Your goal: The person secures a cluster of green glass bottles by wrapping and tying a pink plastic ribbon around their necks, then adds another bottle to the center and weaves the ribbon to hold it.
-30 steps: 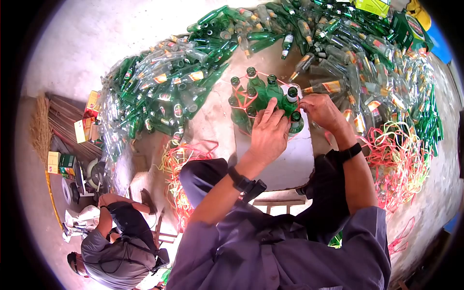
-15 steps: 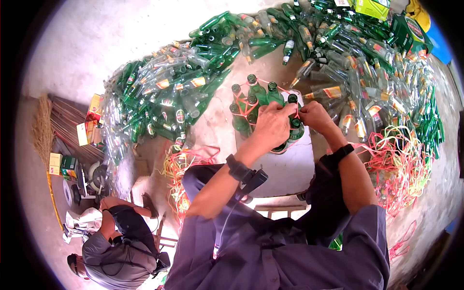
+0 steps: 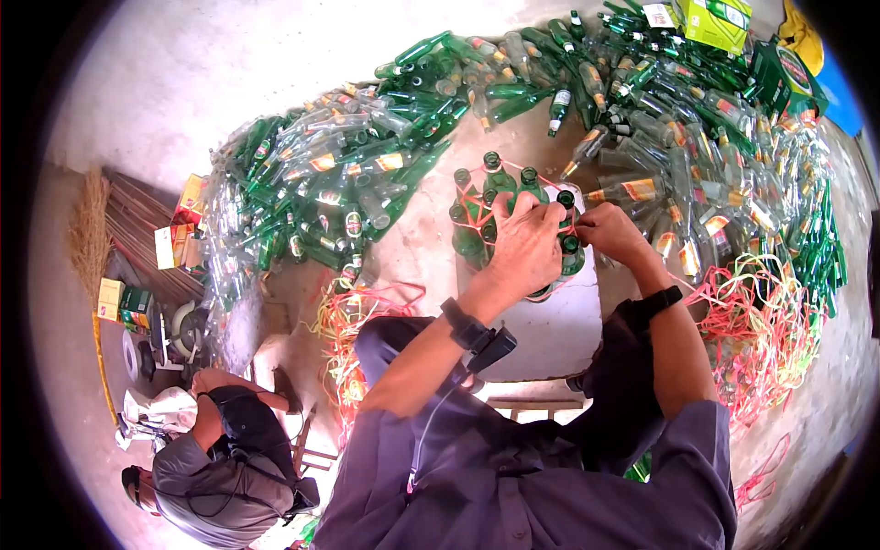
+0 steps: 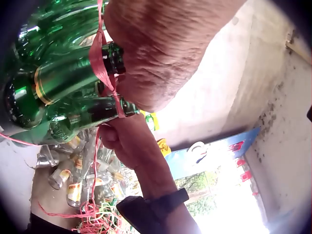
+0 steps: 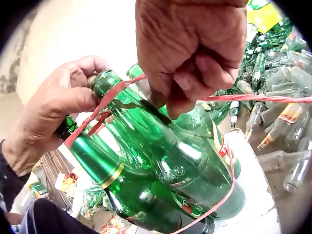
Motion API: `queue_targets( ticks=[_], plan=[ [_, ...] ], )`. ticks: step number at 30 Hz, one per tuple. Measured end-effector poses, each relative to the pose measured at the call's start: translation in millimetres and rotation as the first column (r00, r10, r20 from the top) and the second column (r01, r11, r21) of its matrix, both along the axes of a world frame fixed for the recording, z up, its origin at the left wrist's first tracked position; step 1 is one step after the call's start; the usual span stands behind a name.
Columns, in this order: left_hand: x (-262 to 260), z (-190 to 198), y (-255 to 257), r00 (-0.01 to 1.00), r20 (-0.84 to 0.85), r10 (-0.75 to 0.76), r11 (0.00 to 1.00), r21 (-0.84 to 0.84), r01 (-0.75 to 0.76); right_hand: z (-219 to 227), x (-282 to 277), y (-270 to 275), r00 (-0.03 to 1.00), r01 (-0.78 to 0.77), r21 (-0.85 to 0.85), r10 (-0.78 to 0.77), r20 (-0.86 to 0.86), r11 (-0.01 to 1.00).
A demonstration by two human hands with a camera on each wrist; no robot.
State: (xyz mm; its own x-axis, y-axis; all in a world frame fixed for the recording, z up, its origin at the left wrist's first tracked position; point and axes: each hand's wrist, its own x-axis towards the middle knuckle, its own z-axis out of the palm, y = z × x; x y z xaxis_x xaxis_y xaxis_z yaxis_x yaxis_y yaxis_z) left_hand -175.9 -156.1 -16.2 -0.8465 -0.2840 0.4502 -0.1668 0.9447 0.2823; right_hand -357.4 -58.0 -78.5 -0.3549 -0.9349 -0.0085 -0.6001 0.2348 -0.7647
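Note:
A cluster of upright green glass bottles [image 3: 467,240] stands on a white board [image 3: 541,339], with pink strap [image 5: 118,90] looped round and between the necks. My left hand [image 3: 524,243] reaches over the cluster from the near side. In the right wrist view, thumb and fingers of the left hand [image 5: 58,105] grip a bottle's mouth beside the strap. At the cluster's right side my right hand [image 3: 612,234] has its fingers curled, pinching the strap close against a neck. From the right hand [image 5: 190,53], a twisted length of strap runs off to the right.
Heaps of loose green and clear bottles [image 3: 367,147] curve round the far side and right. Tangled pink and yellow straps [image 3: 761,339] lie right, more at left. Another person [image 3: 225,458] sits at lower left, near a broom [image 3: 89,229] and cardboard boxes [image 3: 171,247].
The left hand's fingers were stretched over the bottle tops; now they bend round a neck nearer the right hand. The right hand stays beside the cluster. The head view has shifted slightly.

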Motion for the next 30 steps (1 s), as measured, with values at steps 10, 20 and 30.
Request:
queue_targets(
  ticks=[10, 20, 30],
  plan=[
    [4, 13, 0, 0.994, -0.031, 0.101, 0.991, -0.081, -0.103, 2, 2, 7, 0.99, -0.109, -0.168, 0.122, 0.067, 0.98],
    [17, 12, -26, 0.979, 0.014, 0.203, 0.978, 0.042, -0.203, 11, 12, 2, 0.994, -0.105, -0.234, 0.11, 0.01, 0.967],
    [18, 19, -35, 0.952, 0.196, 0.237, 0.871, 0.391, -0.297, 13, 13, 6, 0.986, -0.144, -0.291, 0.16, 0.033, 0.946]
  ],
)
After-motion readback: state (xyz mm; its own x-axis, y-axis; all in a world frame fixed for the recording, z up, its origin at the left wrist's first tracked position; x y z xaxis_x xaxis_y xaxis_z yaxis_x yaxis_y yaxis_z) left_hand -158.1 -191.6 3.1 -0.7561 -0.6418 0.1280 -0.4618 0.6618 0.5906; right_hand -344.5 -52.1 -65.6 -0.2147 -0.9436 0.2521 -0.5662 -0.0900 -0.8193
